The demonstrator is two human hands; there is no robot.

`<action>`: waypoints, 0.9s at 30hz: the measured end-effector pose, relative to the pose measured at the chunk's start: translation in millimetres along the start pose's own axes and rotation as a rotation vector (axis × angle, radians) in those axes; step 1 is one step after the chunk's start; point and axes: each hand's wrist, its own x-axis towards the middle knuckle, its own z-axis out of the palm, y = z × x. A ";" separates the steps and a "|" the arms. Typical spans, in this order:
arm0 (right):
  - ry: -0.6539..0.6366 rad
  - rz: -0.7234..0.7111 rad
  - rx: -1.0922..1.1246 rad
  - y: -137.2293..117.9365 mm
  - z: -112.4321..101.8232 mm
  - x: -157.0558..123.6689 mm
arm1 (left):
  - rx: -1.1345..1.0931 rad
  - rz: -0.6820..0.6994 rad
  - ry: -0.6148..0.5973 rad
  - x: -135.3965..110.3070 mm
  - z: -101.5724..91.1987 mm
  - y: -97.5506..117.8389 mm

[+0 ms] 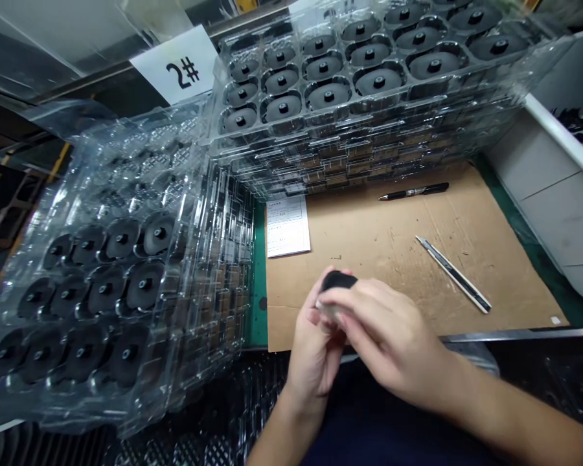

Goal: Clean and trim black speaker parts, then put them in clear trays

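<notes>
Over the near edge of the cardboard, my left hand [313, 343] is closed round a small black round part [339, 280], likely of the same kind as the black discs in the trays. My right hand [393, 327] comes in from the right, its fingers pinched against the near side of that part. Something small and pale shows at the right fingertips, too blurred to name. Much of the part is hidden by the fingers.
Clear trays [291, 139] of black discs are stacked at the back, and more trays [184, 310] stand at the left. On the cardboard [359, 239] lie a pen [415, 191], a utility knife [454, 275] and a paper form [287, 225]. A white bin [539, 162] stands right.
</notes>
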 end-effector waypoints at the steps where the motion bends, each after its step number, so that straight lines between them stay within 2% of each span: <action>1: -0.074 0.005 0.010 -2.2 1.6 1.4 | 0.008 0.027 0.006 -0.9 0.2 0.0; 2: -0.131 0.022 0.012 -2.7 2.5 2.5 | 0.018 0.060 0.011 -1.6 0.8 0.1; 3: -0.133 0.032 -0.002 -2.3 2.9 3.3 | 0.033 0.090 0.015 -2.3 1.9 0.0; 7: 0.127 -0.062 -0.096 -1.1 4.4 -1.8 | 0.063 0.117 0.008 -3.9 6.6 0.6; 8: 0.124 -0.085 -0.081 -1.7 4.6 -4.8 | 0.058 0.115 0.002 -4.2 7.0 1.0; 11: -0.002 -0.063 -0.004 -3.4 3.9 -8.8 | 0.042 0.112 -0.013 -4.1 7.5 0.9; 12: 0.000 -0.043 -0.007 -3.7 3.5 -7.3 | 0.042 0.107 -0.016 -3.7 8.1 0.2; 14: 0.094 -0.033 -0.068 -3.6 3.2 -2.0 | 0.051 0.091 -0.015 -2.4 10.1 -1.0; 16: 0.176 -0.086 -0.122 -2.7 3.1 -0.1 | 0.064 0.084 -0.018 -1.5 12.0 -0.2; 17: 0.164 -0.120 -0.118 -1.9 2.5 -2.1 | 0.067 0.085 -0.023 -1.4 12.3 1.2; 19: 0.055 -0.161 -0.079 0.6 -0.3 -11.3 | 0.071 0.082 -0.032 -2.1 11.5 5.1; 21: -0.024 -0.099 -0.089 4.1 -5.0 -21.4 | 0.082 0.077 -0.014 -3.1 10.4 7.9; 24: 0.056 0.032 -0.255 8.0 -10.8 -21.9 | 0.081 0.066 0.040 -3.7 12.4 7.7; 25: 0.088 0.018 -0.304 8.8 -12.0 -17.2 | 0.064 0.039 0.046 -3.6 14.1 7.1; 27: 0.075 -0.150 -0.310 11.1 -13.7 -4.4 | 0.024 -0.052 0.033 -3.5 17.0 6.5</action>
